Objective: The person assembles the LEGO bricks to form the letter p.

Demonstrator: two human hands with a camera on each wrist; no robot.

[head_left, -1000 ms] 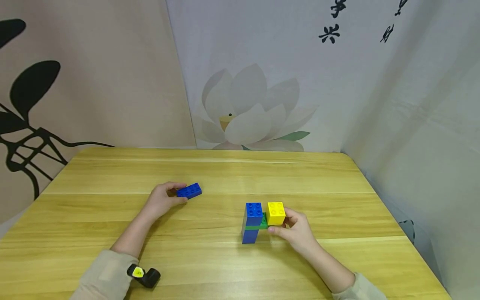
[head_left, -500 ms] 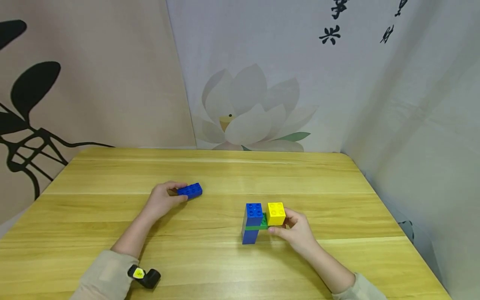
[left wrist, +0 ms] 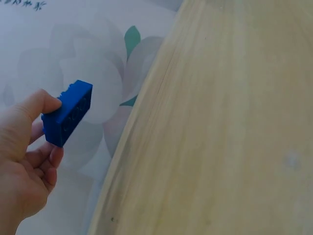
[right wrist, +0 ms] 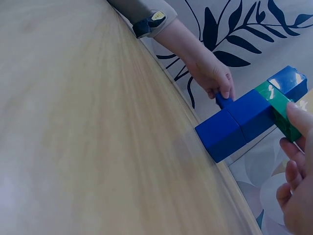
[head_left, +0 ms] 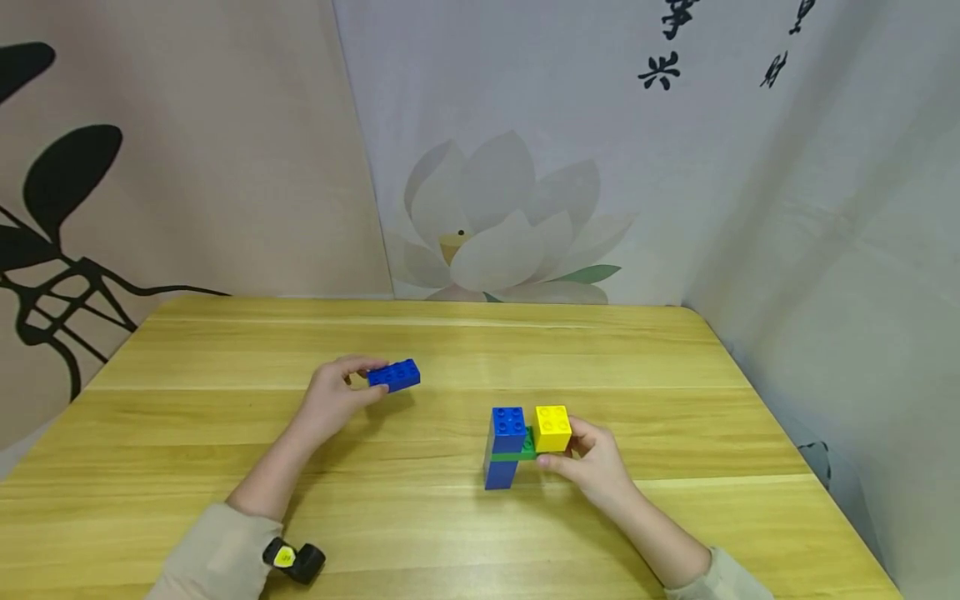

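My left hand (head_left: 330, 404) pinches a studded blue toy brick (head_left: 395, 376) between thumb and fingers. It is held above the table, and the left wrist view shows its hollow underside (left wrist: 77, 115). My right hand (head_left: 596, 462) steadies a structure of toy bricks, the thumb on its green piece (right wrist: 279, 107). Two blue bricks (right wrist: 237, 122) stacked under the green piece form its foot on the table. On top of the green piece sit another blue brick (head_left: 508, 427) and, at the right end, a yellow brick (head_left: 552, 429). My right fingertips are partly hidden behind the yellow brick.
The wooden table (head_left: 420, 533) reaches back to a hanging cloth (head_left: 510, 167) printed with a pale flower. Another cloth runs along the right side. A black strap device (head_left: 294, 560) is worn at the left sleeve cuff.
My left hand has lifted the blue brick off the table and moved it slightly right and away. The right hand and the brick structure have stayed in place.
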